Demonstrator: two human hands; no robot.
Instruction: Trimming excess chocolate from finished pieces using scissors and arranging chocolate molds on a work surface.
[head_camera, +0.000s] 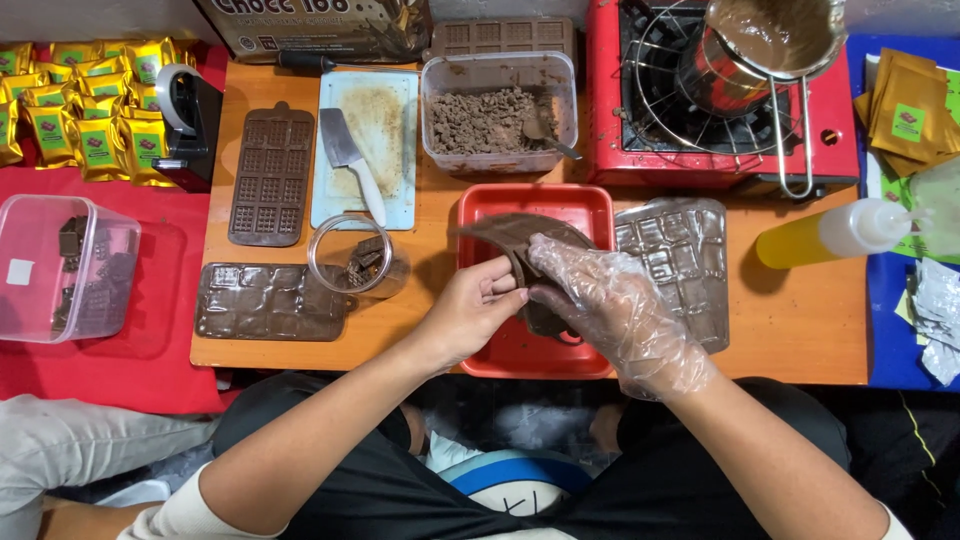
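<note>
Demoulding step in hand, by the look of it. Left hand (478, 305), bare, and right hand (610, 305), in a clear plastic glove, both over the red tray (590, 205) at the front of the worktop (800, 320). Between them, a brown flexible mould (515, 240), bent and lifted at a slant above the tray, one end up toward the tray's back left, the other end down between the palms. Left fingers curled and pinching the mould's near edge; right fingers closed over its top, thumb hidden underneath. Whether bars have dropped into the tray: cannot tell, tray floor mostly covered by the hands.

Just right of the tray, touching its rim, a clear mould sheet (690, 250) smeared brown. Left of the tray, a round glass jar (350, 255) with dark pieces inside, a filled flat mould (265, 300) in front of it, and an empty brown mould (270, 175) behind. Further back, a white board (385, 120) with a cleaver (345, 150) on it, and a clear tub (495, 110) of chocolate crumbs with a spoon in it. Back right, a red gas stove (720, 170) carrying a pot of melted chocolate (775, 35). Yellow squeeze bottle (830, 235) lying on its side near the right edge. Gold packets (90, 110) off to the far left on red cloth.

Next move, as a judgement: more flex in the mould, gently and kept low over the tray, so pieces come free without snapping or falling outside it; firm grip at both ends needed, since the gloved side may slip on a greasy surface.
</note>
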